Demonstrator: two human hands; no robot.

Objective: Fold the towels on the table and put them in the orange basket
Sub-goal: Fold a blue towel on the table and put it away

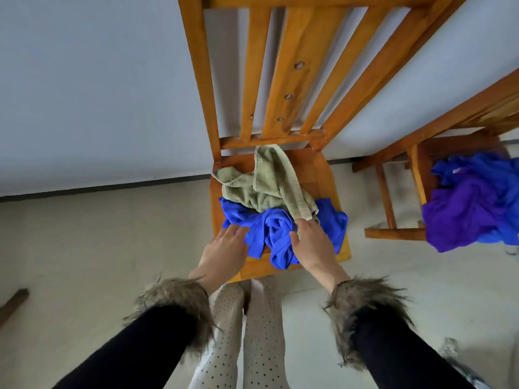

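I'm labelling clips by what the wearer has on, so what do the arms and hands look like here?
Both arms are in black sleeves that end in shaggy grey-brown fur cuffs, one at the left cuff and one at the right cuff. The left hand and right hand are bare: no gloves or rings show. A thin dark band seems to sit at the right wrist.

Soft, even daylight – faint shadows, no glare; strong wide-angle bending at edges – slight blur on fur cuffs (174,307).

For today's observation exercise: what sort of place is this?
Probably a plain indoor room in a home: wooden chairs against a bare wall, a pale floor, and crumpled towels heaped on the seat.
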